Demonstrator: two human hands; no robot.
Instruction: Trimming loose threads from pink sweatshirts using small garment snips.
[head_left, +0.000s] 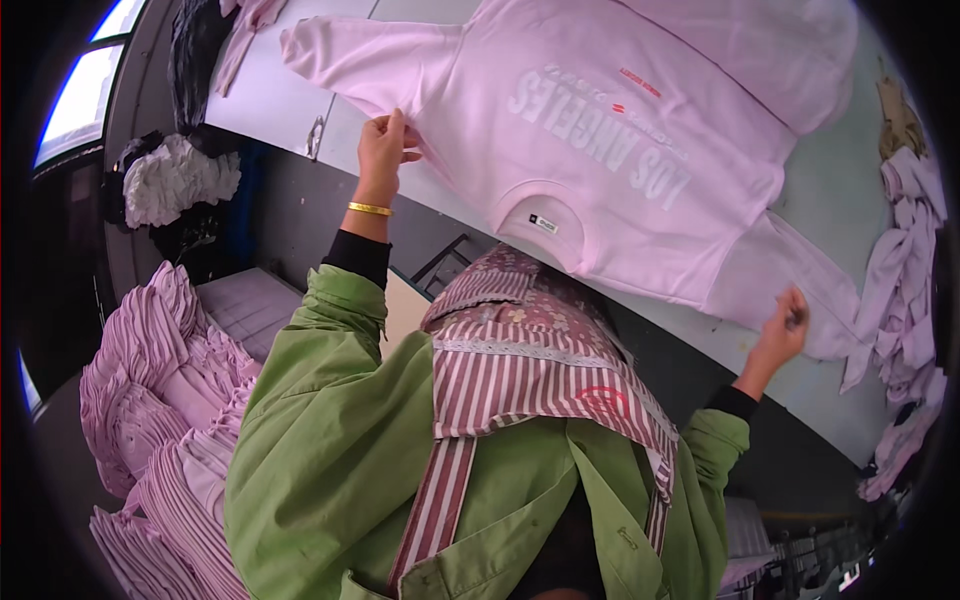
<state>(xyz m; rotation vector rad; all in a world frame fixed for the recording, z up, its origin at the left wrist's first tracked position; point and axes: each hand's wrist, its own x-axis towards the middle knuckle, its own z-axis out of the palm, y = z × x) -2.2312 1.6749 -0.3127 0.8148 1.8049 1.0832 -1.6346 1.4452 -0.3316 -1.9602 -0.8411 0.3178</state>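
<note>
A pale pink sweatshirt (637, 187) lies spread front side up before me, its collar towards my body. Pale lettering and small red marks cross its chest, and a label sits inside the neck. My left hand (386, 150) pinches the shoulder edge beside the sleeve on the left. Over the other sleeve, near its lower edge, is my right hand (780, 330) with curled fingers. A small dark spot shows between those fingers; whether it is a thing or shadow, and whether they grip the cloth, I cannot tell. The sweatshirt's hem end runs past the top of the view.
The pale table (825, 420) runs slantwise under the sweatshirt. More pink garments (904, 285) hang along its right end. Stacked pink garments (165, 420) stand at my lower left. A white cloth bundle (180, 180) and dark cloth (196, 60) are by the table's left end.
</note>
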